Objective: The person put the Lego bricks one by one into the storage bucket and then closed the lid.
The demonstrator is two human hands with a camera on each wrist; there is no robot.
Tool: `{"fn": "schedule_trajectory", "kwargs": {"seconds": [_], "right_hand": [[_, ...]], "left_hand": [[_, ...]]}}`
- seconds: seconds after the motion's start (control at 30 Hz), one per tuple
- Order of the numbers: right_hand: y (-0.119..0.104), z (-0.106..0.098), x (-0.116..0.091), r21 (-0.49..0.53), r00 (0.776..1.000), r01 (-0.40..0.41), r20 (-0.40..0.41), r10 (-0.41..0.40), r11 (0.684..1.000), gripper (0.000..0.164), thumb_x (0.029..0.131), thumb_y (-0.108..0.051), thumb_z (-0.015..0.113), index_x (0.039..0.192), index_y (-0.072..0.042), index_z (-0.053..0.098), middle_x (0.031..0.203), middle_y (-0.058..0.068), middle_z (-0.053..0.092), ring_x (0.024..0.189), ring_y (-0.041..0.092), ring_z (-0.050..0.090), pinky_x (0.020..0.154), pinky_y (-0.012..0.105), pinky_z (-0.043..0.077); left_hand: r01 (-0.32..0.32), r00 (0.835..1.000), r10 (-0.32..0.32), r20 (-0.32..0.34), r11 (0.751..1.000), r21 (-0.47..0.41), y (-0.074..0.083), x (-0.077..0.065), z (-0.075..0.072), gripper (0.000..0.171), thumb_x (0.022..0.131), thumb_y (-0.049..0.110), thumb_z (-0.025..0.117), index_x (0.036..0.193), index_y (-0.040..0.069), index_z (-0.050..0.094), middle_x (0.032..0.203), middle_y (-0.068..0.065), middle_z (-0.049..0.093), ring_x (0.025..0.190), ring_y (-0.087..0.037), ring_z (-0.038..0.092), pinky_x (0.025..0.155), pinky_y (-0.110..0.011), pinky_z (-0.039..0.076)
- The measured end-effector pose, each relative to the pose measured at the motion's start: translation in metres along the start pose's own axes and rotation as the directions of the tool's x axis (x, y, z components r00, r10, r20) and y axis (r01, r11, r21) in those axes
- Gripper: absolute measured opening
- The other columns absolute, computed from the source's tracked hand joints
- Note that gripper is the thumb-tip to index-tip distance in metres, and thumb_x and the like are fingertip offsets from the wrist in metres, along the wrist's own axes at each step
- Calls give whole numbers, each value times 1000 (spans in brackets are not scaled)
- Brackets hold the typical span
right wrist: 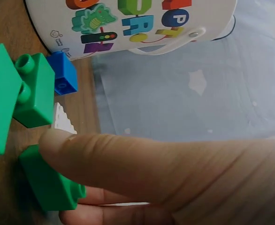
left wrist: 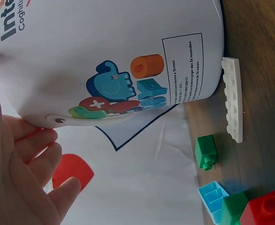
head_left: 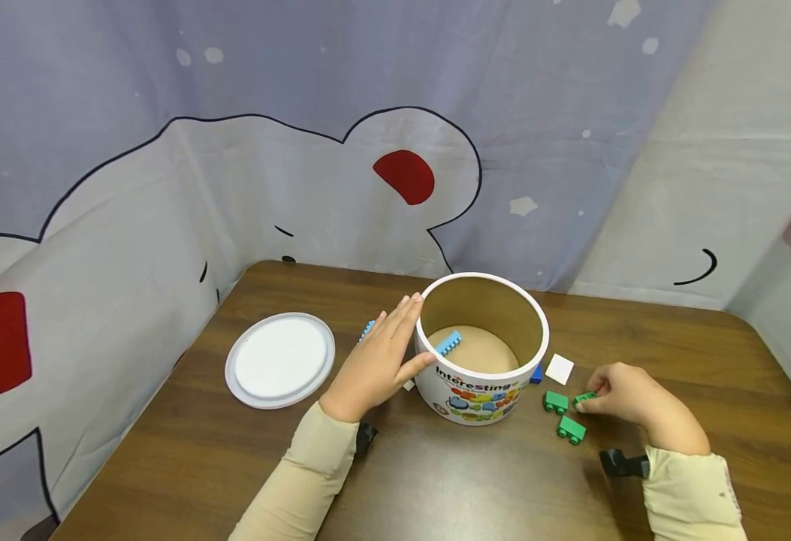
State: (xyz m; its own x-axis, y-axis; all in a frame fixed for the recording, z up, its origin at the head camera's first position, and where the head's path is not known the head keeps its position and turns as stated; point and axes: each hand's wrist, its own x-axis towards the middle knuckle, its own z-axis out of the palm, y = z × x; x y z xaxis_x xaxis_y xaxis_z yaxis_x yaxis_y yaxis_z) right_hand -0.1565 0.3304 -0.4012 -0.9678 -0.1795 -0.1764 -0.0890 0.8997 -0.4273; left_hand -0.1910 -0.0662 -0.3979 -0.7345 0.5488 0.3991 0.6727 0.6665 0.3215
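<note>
On the worktop (head_left: 436,481): your left hand (head_left: 376,366) rests with straight fingers against the round cardboard tub (head_left: 481,347).
Right hand (head_left: 628,396): your fingers pinch a green brick (head_left: 584,398) beside the tub.
Done: one light-blue studded plate (head_left: 448,343) lies inside.
Left: two green bricks (head_left: 556,402), a blue brick (head_left: 537,373), a white tile (head_left: 560,369).
Materials: hard glossy plastic; smooth round lid (head_left: 279,360).

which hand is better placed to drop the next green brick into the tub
Right. The right hand already pinches a green brick just beside the tub, with two more close by. The left hand lies flat against the tub's wall.
</note>
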Motion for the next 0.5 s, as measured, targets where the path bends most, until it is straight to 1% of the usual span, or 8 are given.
{"fn": "schedule_trajectory", "kwargs": {"seconds": [0.07,0.27,0.37,0.5], "right_hand": [[0,1,1,0,1000,1,3,-1,1000,30,79,-23,86,86,0,67,78,1,64,73,17,57,65,34,50],[1,2,2,-12,1000,16,11,-16,1000,30,80,-21,85,88,2,68,80,3,63,74,18,58,65,37,51],[1,2,2,-11,1000,22,7,-22,1000,28,80,-20,84,88,1,68,78,3,62,72,17,56,64,36,50],[-1,2,2,-15,999,34,-12,-34,999,29,80,-18,84,90,3,68,78,3,60,72,17,55,64,36,50]], "left_hand": [[-1,1000,1,-2,1000,-1,0,0,0,86,101,66,30,161,4,22,166,-10,26,154,-22,20,123,-48,22],[-7,1000,7,-14,1000,-10,-1,1,2,89,100,69,23,161,5,22,166,-9,26,154,-21,20,123,-49,22],[-3,1000,2,-14,1000,-11,0,1,2,92,98,71,20,161,5,22,166,-9,26,154,-21,19,123,-49,22],[2,1000,-2,-5,1000,-9,-1,0,1,92,98,71,20,162,5,21,167,-9,25,154,-21,18,124,-48,21]]}}
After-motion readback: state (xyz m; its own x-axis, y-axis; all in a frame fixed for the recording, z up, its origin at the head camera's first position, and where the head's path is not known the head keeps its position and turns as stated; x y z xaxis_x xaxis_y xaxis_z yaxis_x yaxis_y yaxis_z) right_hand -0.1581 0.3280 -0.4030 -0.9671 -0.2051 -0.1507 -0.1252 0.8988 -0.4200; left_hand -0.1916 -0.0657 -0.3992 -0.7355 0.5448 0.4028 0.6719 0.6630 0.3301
